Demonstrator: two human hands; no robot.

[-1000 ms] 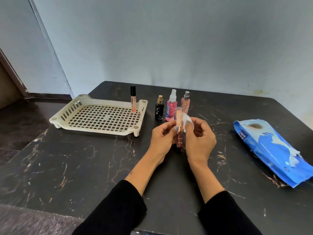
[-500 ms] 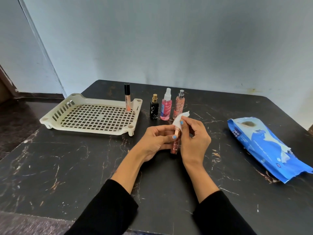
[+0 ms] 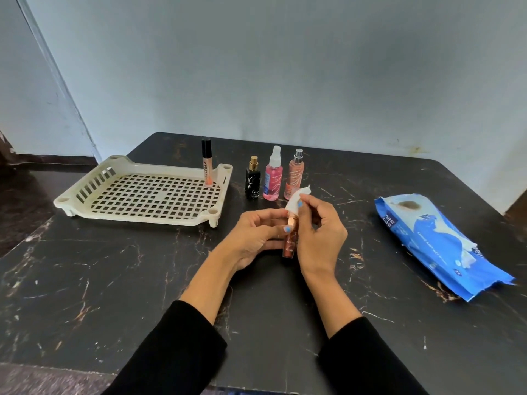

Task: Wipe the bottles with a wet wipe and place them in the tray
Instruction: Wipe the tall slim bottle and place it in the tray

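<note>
One tube in hand: left hand grips the slim reddish tube at mid-body, held between both hands.
Axis: tube near upright, copper cap on top, tilted slightly away.
Right hand: pinches the wet wipe at the cap.
Tray: ahead and left of the hands, nearer the left hand; one lip gloss stands in it.
Unwiped, my guess: three bottles just beyond the hands.
Wipe pack: well right of the right hand.

Left hand, right hand: both grips curled, touching.
</note>
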